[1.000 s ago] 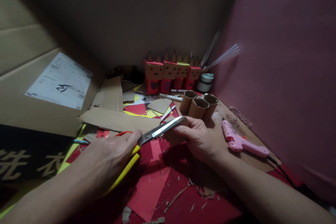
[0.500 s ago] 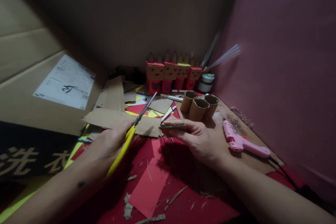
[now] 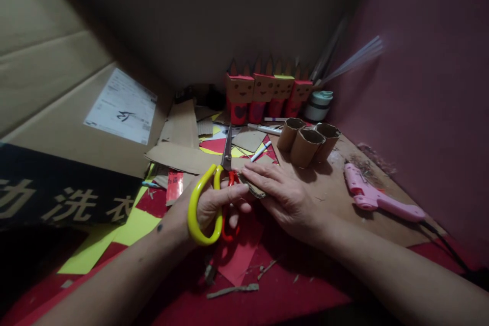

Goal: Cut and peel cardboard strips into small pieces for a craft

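head view: left hand (image 3: 212, 204) wrapped around the yellow-and-red scissors (image 3: 217, 188), fingers through the handle loops — yellow loop toward the wrist, red loop under the curled fingers. blades closed or very nearly so, long axis running straight away from the body, tip toward the row of orange paper figures (image 3: 267, 91) at the back wall. right hand (image 3: 286, 198) just beside it to the right, palm down, fingers flat and stretched leftward, pinning a small cardboard piece (image 3: 255, 189) against the red paper sheet (image 3: 244, 254); only a brown edge of the piece visible under the fingertips, its full shape hidden. cardboard piece directly right of the scissors' pivot, touching or almost touching the blades' base — cannot tell which in the dim light. piece not between the blades as far as visible. left hand nearer to the scissors' cutting edge, right hand alone on the piece.

beyond the hands: long cardboard strip (image 3: 183, 158) crossing under the blades, three cardboard tubes (image 3: 307, 142) standing close together to the upper right, a white marker (image 3: 262, 152) near them. pink glue gun (image 3: 374, 196) lying well apart on the right, cord trailing off toward the near edge. cardboard box with a white label (image 3: 122, 107) at far left. paper scraps (image 3: 233, 290) scattered near the forearms.
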Available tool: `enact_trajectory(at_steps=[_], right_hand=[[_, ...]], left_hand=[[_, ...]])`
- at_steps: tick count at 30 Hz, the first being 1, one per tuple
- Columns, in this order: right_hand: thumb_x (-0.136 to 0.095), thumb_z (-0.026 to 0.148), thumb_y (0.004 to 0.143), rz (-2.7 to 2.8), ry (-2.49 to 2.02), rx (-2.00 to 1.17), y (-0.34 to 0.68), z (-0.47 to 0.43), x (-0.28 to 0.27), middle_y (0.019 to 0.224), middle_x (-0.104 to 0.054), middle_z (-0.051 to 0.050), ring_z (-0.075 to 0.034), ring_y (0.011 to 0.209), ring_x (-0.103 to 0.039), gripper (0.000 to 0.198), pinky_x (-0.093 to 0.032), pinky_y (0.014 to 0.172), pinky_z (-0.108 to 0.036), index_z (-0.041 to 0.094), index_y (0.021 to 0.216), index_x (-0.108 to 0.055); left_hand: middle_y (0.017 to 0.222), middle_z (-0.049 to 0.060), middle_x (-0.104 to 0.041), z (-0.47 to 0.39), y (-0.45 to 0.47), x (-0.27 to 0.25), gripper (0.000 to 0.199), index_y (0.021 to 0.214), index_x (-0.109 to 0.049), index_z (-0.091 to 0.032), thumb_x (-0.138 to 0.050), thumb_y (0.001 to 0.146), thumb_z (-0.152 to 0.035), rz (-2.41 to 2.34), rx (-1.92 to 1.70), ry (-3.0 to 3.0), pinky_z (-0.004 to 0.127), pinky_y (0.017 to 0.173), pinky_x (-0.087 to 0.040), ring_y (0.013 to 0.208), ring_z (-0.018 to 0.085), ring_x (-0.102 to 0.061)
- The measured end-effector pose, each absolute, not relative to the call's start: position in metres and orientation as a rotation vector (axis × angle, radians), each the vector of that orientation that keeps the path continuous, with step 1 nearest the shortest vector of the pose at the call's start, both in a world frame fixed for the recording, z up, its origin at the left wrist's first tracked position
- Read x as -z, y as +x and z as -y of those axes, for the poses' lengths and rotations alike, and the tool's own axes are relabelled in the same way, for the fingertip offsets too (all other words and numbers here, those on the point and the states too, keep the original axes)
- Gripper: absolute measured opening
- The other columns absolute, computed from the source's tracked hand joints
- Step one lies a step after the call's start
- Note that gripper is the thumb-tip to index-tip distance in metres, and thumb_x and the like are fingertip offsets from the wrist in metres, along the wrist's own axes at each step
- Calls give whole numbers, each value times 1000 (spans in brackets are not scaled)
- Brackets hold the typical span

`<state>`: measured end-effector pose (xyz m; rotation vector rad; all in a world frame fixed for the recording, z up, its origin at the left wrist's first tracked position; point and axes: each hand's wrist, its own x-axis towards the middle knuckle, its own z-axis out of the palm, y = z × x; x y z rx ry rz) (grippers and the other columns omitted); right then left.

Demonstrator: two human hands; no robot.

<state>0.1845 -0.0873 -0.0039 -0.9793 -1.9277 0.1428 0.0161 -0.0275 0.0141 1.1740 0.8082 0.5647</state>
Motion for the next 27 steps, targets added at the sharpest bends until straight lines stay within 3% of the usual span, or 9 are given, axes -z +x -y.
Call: enact_trajectory(at_steps=[7, 12, 15, 17, 20, 23, 27], right_hand=[[-43, 4, 88, 2018, -1074, 5, 181, 89, 10, 135, -52, -13, -22, 126, -47, 54, -43, 101, -46, 24, 139, -43], [-47, 0, 72, 1904, -1128, -290, 186, 95, 4, 146, -40, -8, -26, 136, -35, 73, -29, 111, -53, 28, 139, -44], [-53, 8, 74, 1580, -1149, -556, 191, 91, 2, 146, -40, -6, -28, 136, -35, 71, -31, 111, -53, 33, 140, -41], [-62, 16, 75, 1357, -1123, -778, 193, 85, 4, 140, -46, -10, -29, 128, -45, 71, -43, 103, -49, 30, 141, -40], [-71, 20, 68, 1116, -1038, -1151, 193, 79, 7, 124, -57, -11, -27, 103, -62, 77, -58, 78, -40, 28, 138, -41], [-71, 16, 67, 999, -942, -1378, 191, 78, 8, 115, -62, -8, -19, 77, -68, 70, -59, 59, -32, 29, 132, -49], [-69, 11, 68, 972, -910, -1363, 194, 78, 7, 109, -66, -5, -14, 67, -66, 56, -56, 53, -26, 28, 120, -60]], left_hand=[[50, 1, -61, 29, 17, -14, 23, 66, -61, -13, -73, 64, -33, -792, -560, 1121, 19, 32, -38, 31, 9, -49], [46, -1, -58, 25, 12, -11, 24, 66, -58, -15, -77, 57, -26, -907, -622, 1186, 20, 36, -39, 36, 11, -51], [48, 0, -59, 21, 8, -9, 24, 70, -60, -15, -76, 60, -29, -905, -617, 1263, 22, 38, -40, 38, 12, -52], [49, -1, -59, 19, 7, -7, 29, 81, -63, -16, -76, 60, -29, -904, -639, 1259, 24, 37, -41, 38, 13, -51], [51, -3, -59, 18, 8, -3, 39, 91, -61, -17, -78, 58, -27, -918, -678, 1241, 23, 38, -41, 39, 12, -52], [51, -4, -57, 15, 6, -1, 44, 100, -59, -18, -76, 63, -36, -892, -639, 1286, 24, 37, -41, 38, 13, -51], [57, -2, -57, 8, -8, -12, 41, 101, -56, -18, -60, 78, -52, -1030, -640, 1561, 24, 41, -40, 44, 13, -52]])
